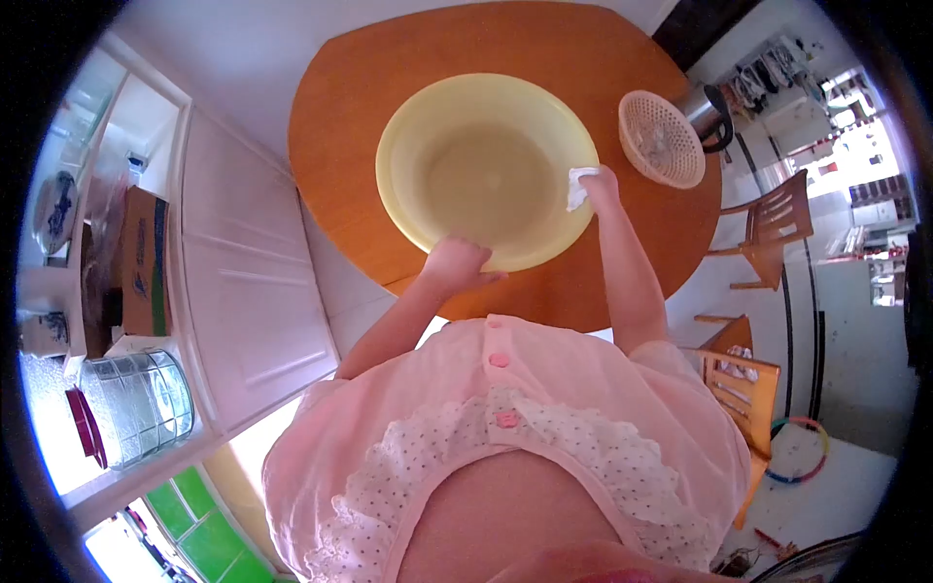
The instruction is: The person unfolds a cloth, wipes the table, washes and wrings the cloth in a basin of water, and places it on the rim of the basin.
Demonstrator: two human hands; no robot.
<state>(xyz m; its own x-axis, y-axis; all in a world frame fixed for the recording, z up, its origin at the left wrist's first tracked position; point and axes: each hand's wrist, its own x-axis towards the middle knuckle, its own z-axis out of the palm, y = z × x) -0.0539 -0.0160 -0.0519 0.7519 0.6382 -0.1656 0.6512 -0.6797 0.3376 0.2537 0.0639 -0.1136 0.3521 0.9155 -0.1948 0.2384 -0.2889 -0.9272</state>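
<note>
A large pale yellow basin (pixel 408 209) stands on the brown wooden table (pixel 335 126). Its bottom looks greyish brown; whether water lies in it I cannot tell. My left hand (pixel 457 267) is closed on the near rim, fingers bent over the edge and thumb pointing right along the outside. At the right side of the basin, my right hand (pixel 603 187) pinches a small white cloth (pixel 580 187), which hangs over the inner wall by the rim. Some of the right fingers are hidden behind the cloth and rim.
Right of the basin are a pink perforated basket (pixel 692 160) and a metal kettle (pixel 702 112) with a black handle. Wooden chairs (pixel 777 219) stand to the right. A white cabinet (pixel 248 262) with shelves, a cardboard box (pixel 144 257) and a glass jar (pixel 141 403) is at left.
</note>
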